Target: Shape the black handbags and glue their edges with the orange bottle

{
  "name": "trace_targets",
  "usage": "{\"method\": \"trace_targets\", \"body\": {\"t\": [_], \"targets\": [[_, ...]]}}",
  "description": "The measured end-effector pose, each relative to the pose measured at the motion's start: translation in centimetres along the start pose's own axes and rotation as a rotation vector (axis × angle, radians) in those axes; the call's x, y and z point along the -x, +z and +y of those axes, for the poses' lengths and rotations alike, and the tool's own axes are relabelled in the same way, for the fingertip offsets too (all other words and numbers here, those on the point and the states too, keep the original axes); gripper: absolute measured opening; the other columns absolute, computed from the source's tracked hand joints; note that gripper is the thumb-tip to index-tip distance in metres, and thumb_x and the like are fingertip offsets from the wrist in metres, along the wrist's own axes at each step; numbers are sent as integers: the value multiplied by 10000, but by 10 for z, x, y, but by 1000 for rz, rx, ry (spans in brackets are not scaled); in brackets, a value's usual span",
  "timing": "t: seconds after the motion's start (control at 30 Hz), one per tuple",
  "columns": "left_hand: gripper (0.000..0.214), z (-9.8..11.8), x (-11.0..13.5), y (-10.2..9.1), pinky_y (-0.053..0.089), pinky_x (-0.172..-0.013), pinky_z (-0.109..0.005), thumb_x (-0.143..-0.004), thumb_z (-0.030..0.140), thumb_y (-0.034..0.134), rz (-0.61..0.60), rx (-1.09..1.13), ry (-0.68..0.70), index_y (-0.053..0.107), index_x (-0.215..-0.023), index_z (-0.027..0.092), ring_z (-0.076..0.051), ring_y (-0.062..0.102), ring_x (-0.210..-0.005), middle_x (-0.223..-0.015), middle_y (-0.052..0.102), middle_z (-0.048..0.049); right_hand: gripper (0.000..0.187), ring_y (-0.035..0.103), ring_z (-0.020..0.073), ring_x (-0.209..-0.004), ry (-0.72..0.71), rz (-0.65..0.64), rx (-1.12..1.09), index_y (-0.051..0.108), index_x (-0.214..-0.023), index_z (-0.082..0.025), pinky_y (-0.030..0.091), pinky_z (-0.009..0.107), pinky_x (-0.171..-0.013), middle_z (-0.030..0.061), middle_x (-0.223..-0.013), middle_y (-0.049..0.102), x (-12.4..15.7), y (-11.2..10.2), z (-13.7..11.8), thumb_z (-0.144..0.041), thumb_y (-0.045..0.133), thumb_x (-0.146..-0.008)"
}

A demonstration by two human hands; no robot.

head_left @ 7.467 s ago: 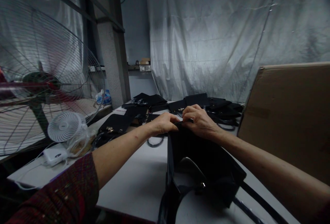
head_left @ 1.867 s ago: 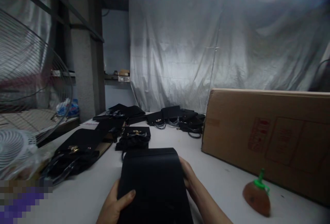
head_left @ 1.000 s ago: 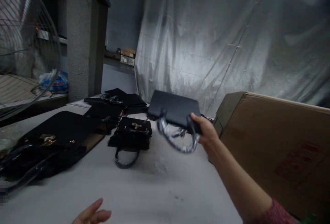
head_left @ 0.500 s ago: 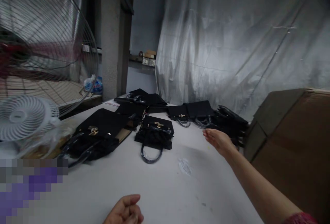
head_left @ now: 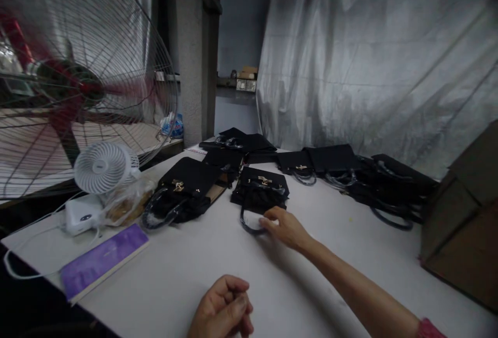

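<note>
Head view: right hand [head_left: 286,228] reaches forward, fingers loosely spread, fingertips touching the handle loop of a black handbag [head_left: 260,195] lying flat mid-table [head_left: 342,255], not gripping it. Left hand [head_left: 223,311] rests near the front edge, curled into a loose fist, holding nothing. No legible writing; gold clasp on bag
</note>
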State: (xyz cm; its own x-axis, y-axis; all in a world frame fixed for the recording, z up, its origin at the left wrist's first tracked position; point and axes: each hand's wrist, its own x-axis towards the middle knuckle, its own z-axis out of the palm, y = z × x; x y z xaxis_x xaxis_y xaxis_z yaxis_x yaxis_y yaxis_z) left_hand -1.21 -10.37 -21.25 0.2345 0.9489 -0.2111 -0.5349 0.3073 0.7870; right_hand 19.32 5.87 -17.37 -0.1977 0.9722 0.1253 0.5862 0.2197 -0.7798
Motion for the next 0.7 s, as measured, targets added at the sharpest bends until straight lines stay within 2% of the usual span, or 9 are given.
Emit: {"method": "trace_targets", "body": {"t": [0.1, 0.2, 0.27, 0.37, 0.5, 0.6, 0.7], "targets": [[394, 1, 3, 4, 369, -531, -218, -627, 401, 808, 12, -17, 22, 607, -846, 142, -96, 536, -527, -678, 596, -21, 352, 502, 261, -1107, -138, -61, 140, 669, -1073, -202, 318, 380, -973, 93, -1122, 644, 8, 31, -10, -346, 654, -752], [349, 4, 8, 8, 373, -545, -216, -656, 375, 785, 50, -56, 53, 606, -846, 143, -94, 536, -543, -698, 605, -22, 296, 541, 263, -1000, -190, -113, 254, 669, -1024, -173, 345, 387, -909, 107, -1014, 658, 27, 37, -15, -216, 619, -736], [318, 6, 11, 9, 375, -555, -215, -672, 356, 769, 64, -73, 77, 611, -849, 145, -94, 532, -556, -703, 604, -19, 203, 552, 244, -932, -220, -157, 300, 676, -919, -178, 364, 365, -859, 90, -939, 654, 52, 27, -16, -185, 600, -732], [281, 7, 17, 9, 391, -577, -222, -705, 351, 739, 50, -116, 118, 624, -855, 143, -101, 526, -575, -696, 599, -17, 102, 556, 205, -828, -238, -245, 330, 660, -809, -208, 386, 327, -781, 40, -832, 636, 108, 1, -16, -191, 594, -733], [253, 4, 28, 10, 425, -610, -240, -798, 378, 660, -6, -259, 229, 629, -852, 133, -121, 551, -610, -698, 602, -28, 152, 541, 206, -878, -215, -295, 380, 613, -752, -228, 371, 374, -861, 22, -841, 604, 193, -35, -16, -114, 525, -707], [265, 7, 37, 22, 442, -615, -242, -832, 392, 623, -77, -393, 302, 627, -795, 129, -125, 564, -619, -685, 596, -29, 220, 533, 214, -920, -133, -261, 323, 590, -758, -241, 391, 378, -872, 25, -883, 598, 246, -54, -13, -67, 495, -661], [265, 20, 37, 46, 450, -608, -238, -835, 385, 613, -129, -514, 352, 619, -769, 129, -128, 568, -619, -674, 596, -29, 178, 548, 229, -919, -68, -245, 135, 606, -807, -260, 443, 376, -840, 46, -923, 608, 283, -62, -1, -121, 523, -732]]}}
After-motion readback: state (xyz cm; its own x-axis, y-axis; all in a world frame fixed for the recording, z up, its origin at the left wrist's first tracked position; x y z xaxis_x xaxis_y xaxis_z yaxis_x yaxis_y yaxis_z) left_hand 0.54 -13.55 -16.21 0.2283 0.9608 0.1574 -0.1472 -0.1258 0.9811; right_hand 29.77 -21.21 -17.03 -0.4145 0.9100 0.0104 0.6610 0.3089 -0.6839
